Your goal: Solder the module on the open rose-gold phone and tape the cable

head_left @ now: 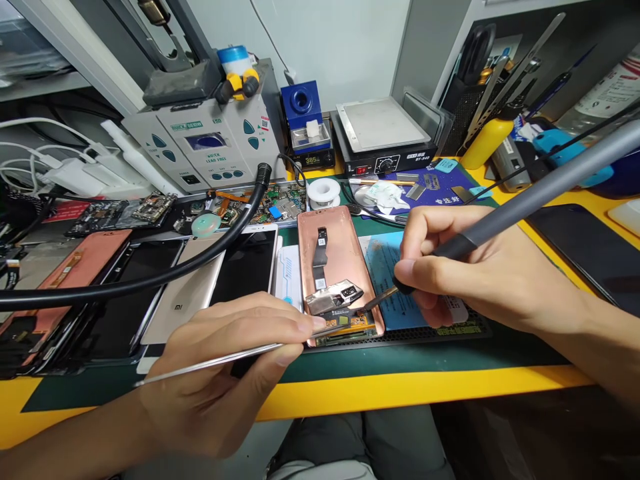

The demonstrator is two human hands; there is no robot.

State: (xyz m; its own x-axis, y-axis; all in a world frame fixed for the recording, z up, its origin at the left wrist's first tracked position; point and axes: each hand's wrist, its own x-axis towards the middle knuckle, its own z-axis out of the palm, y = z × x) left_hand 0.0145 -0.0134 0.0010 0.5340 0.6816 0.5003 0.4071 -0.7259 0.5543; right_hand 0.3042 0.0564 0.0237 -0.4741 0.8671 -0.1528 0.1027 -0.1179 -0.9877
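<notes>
A copper-coloured phone panel [345,233] lies at the middle of the bench, with a black flex cable [321,257] on it. Near its lower end, a silvery foil piece [325,298] is peeled up beside an orange flex strip [357,325]. My left hand [235,360] is closed on metal tweezers [215,361], whose tips reach the strip's left part. In my right hand [460,267] is a grey soldering iron [530,190], held like a pen. Its blade-shaped tip [383,297] is at the panel's lower right edge, by the foil; whether it touches is unclear.
A thick black hose [200,267] crosses the left side over several phones and panels. Behind stand a grey rework station [215,143], a soldering stand [301,107] and a heating plate [385,127]. A solder spool [324,193] sits behind the panel. A dark phone [590,247] lies right.
</notes>
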